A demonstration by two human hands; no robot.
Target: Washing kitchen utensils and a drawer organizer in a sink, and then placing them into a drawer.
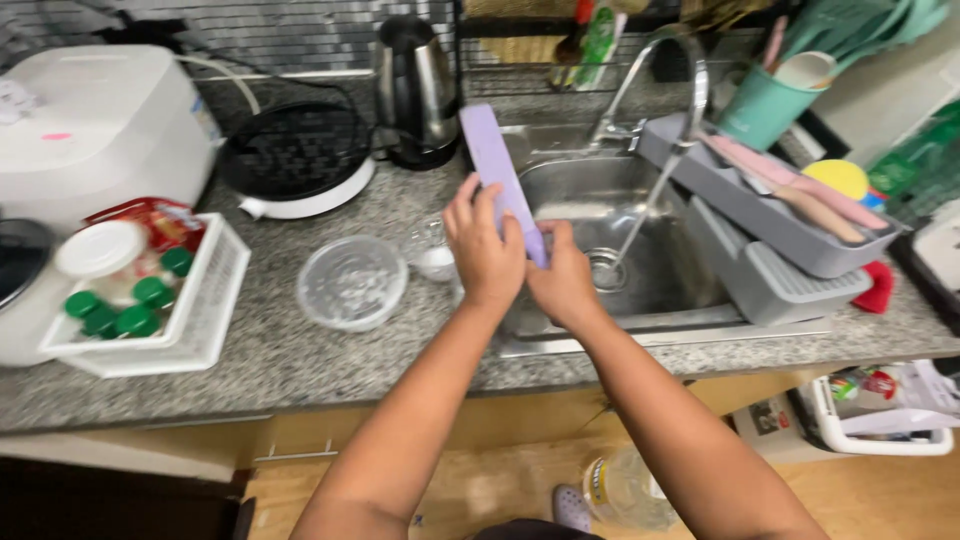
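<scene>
Speckled granite countertop (300, 360) runs across the kitchen, with a steel sink (640, 260) set into it just beyond the fingers and water falling from the faucet (660, 60). Left of the fingers sit a white rice cooker (100, 120) and a white basket (200, 320) of green-capped jars; right of them, a grey dish rack (780, 230). Nearer, beside the left hand (485, 250), lies a clear plastic bowl (352, 282). Both hands grip a long lilac case (500, 175) over the sink's left edge (its lower end hidden in the palms). Its long axis rises up and slightly left from the fingers, away from the person. The left fingers wrap its side; the right hand (565, 280) closes on its bottom end, nearer the drain.
</scene>
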